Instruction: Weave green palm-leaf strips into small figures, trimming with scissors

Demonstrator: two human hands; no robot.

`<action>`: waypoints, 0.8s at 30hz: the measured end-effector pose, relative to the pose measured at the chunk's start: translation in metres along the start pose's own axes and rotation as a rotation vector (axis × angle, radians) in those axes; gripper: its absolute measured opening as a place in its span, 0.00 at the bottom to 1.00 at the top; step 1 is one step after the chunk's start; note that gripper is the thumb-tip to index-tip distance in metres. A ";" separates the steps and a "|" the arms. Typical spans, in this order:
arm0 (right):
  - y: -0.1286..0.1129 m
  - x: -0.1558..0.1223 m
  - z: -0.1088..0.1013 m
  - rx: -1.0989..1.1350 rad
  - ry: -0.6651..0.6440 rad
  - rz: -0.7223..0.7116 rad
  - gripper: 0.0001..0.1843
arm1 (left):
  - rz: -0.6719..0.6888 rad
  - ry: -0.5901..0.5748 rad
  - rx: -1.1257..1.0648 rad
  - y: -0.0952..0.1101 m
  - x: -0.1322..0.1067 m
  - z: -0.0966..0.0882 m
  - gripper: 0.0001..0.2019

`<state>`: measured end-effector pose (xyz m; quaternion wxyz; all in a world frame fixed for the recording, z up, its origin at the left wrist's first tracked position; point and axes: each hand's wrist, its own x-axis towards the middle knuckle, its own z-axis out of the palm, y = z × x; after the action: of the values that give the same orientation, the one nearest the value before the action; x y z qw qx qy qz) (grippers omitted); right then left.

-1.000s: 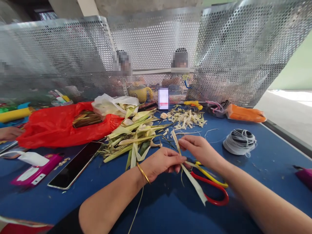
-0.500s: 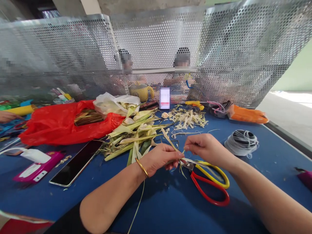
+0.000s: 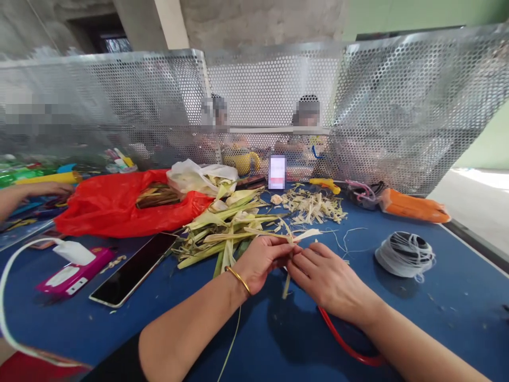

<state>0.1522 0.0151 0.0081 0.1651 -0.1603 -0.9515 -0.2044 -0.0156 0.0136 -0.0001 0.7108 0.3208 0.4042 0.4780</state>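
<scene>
Pinched at its fingertips, my left hand point(image 3: 264, 262) grips a pale corn husk strip point(image 3: 308, 234) above the blue table. My right hand point(image 3: 324, 276) meets it from the other side, fingers curled on the same husk. One end of a strip hangs below the hands, and pale ends stick out above. How the strips cross between the fingertips is hidden. Under my right hand lie scissors, with only a red handle point(image 3: 338, 339) showing. Just beyond my left hand is a heap of green and pale husks point(image 3: 214, 233).
Shredded husk scraps point(image 3: 314, 206) lie at the back, near an upright phone point(image 3: 277, 172). To the right are a spool of white string point(image 3: 404, 254) and an orange packet point(image 3: 413, 207). A red bag point(image 3: 107, 207), a dark phone point(image 3: 131, 270) and another person's hand point(image 3: 43, 191) are left.
My right hand has come down and left against my left hand, now covering most of the scissors. The husk strip has turned between the fingers. The view has tilted upward.
</scene>
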 end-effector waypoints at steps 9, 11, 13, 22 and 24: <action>-0.004 -0.002 0.000 0.112 0.130 -0.010 0.17 | 0.032 0.012 -0.039 -0.001 -0.005 0.005 0.13; -0.005 -0.002 0.000 0.123 0.146 -0.014 0.15 | 0.029 0.014 -0.043 -0.001 -0.006 0.005 0.13; -0.006 -0.002 0.002 0.137 0.158 -0.013 0.15 | 0.022 0.013 -0.041 -0.001 -0.006 0.005 0.12; -0.007 0.000 0.001 0.252 0.151 -0.036 0.13 | 0.001 0.036 0.029 0.001 -0.004 0.002 0.13; -0.002 -0.001 -0.002 0.298 0.229 0.054 0.11 | -0.004 0.015 0.045 0.006 -0.004 0.001 0.12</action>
<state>0.1527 0.0119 0.0089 0.2997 -0.1354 -0.9415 -0.0736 -0.0186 0.0114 0.0064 0.7014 0.3324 0.4205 0.4698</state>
